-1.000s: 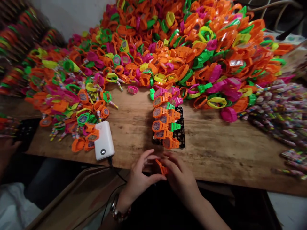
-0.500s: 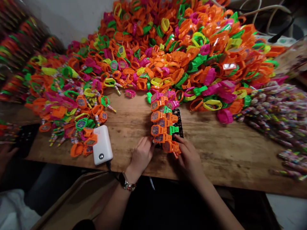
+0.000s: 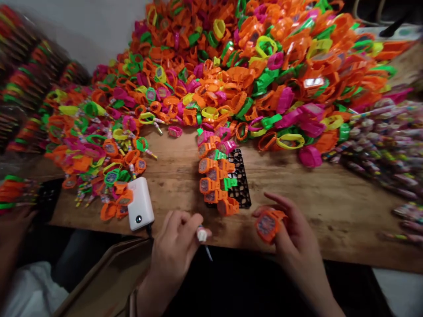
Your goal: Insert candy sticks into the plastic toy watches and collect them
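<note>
My right hand (image 3: 297,237) is closed on an orange toy watch (image 3: 267,225), its patterned dial facing up. Pinched between the thumb and fingers of my left hand (image 3: 178,240) is a small wrapped stick (image 3: 202,234) with a white end; most of it is hidden in the hand. Between and beyond both hands lies a black holed tray (image 3: 243,185). Its left part carries rows of toy watches (image 3: 211,171), mostly orange with some green and pink, while holes on the right side show bare.
A large heap of colourful toy watches (image 3: 224,79) covers the back of the wooden table (image 3: 280,176). Wrapped sticks (image 3: 386,141) pile up at the right. Left of my hands lies a white power bank (image 3: 141,204) with a cable. Another person's hand (image 3: 16,224) shows at far left.
Both hands have drawn back from the tray toward me and apart. The right now holds an orange watch in the open, and the left shows a wrapped stick.
</note>
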Action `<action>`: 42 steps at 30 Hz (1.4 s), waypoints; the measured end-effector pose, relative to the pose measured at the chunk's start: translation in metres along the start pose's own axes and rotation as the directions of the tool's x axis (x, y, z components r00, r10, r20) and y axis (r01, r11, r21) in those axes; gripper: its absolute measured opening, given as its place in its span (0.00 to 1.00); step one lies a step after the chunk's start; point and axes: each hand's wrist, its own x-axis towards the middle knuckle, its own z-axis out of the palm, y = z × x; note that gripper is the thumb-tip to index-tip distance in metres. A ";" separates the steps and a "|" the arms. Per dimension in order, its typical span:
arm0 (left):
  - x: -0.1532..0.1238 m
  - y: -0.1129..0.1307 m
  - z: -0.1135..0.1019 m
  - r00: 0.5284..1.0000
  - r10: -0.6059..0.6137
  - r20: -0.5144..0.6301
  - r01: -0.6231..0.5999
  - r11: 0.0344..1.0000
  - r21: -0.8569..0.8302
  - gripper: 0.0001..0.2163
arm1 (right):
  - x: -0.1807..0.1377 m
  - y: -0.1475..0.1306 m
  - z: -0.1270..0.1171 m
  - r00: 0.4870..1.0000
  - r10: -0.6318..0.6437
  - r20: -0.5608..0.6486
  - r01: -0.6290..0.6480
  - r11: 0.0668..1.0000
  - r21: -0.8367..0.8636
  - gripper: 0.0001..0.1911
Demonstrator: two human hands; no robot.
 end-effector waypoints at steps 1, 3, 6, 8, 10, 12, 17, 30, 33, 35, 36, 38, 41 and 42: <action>0.004 0.009 -0.004 0.999 0.023 0.027 -0.023 1.000 0.007 0.07 | -0.001 -0.010 -0.005 0.994 0.091 0.062 -0.098 0.988 0.121 0.20; 0.014 0.025 -0.009 0.995 0.046 0.090 -0.046 0.999 -0.002 0.07 | -0.001 -0.025 -0.014 0.951 0.210 0.227 -0.273 0.913 0.303 0.24; 0.027 0.038 -0.008 0.977 0.102 0.187 -0.086 0.992 -0.095 0.07 | 0.003 -0.036 -0.025 0.863 0.292 0.412 -0.462 0.785 0.412 0.21; 0.033 0.041 -0.005 0.960 0.162 0.228 -0.131 0.981 -0.146 0.08 | 0.006 -0.038 -0.032 0.840 0.264 0.475 -0.498 0.722 0.479 0.19; 0.037 0.043 -0.003 0.945 0.207 0.254 -0.163 0.969 -0.186 0.09 | 0.006 -0.038 -0.036 0.849 0.209 0.485 -0.481 0.687 0.545 0.17; 0.038 0.045 -0.001 0.937 0.226 0.266 -0.168 0.960 -0.226 0.10 | 0.006 -0.037 -0.038 0.879 0.187 0.438 -0.431 0.704 0.565 0.13; 0.038 0.049 0.002 0.944 0.221 0.246 -0.157 0.954 -0.254 0.10 | 0.000 -0.036 -0.037 0.954 0.117 0.276 -0.246 0.833 0.495 0.08; 0.036 0.051 0.001 0.944 0.229 0.239 -0.183 0.963 -0.199 0.11 | -0.010 -0.043 -0.041 0.968 0.079 0.236 -0.144 0.951 0.272 0.14; 0.034 0.048 0.001 0.950 0.226 0.216 -0.181 0.961 -0.209 0.11 | -0.009 -0.047 -0.043 0.932 0.142 0.333 -0.228 0.944 0.238 0.14; 0.034 0.047 0.001 0.953 0.218 0.211 -0.171 0.960 -0.223 0.11 | -0.010 -0.048 -0.043 0.905 0.192 0.380 -0.299 0.922 0.246 0.15; 0.033 0.047 0.001 0.953 0.215 0.213 -0.164 0.959 -0.232 0.11 | -0.011 -0.047 -0.043 0.896 0.210 0.391 -0.327 0.908 0.262 0.15; 0.033 0.047 0.000 0.950 0.213 0.227 -0.155 0.957 -0.247 0.11 | -0.012 -0.044 -0.043 0.883 0.235 0.406 -0.374 0.875 0.308 0.15; 0.032 0.048 0.000 0.946 0.220 0.240 -0.159 0.956 -0.247 0.11 | -0.013 -0.042 -0.040 0.861 0.257 0.439 -0.446 0.797 0.407 0.14; 0.032 0.048 0.000 0.945 0.223 0.240 -0.163 0.956 -0.245 0.11 | -0.012 -0.042 -0.038 0.857 0.262 0.444 -0.465 0.766 0.445 0.14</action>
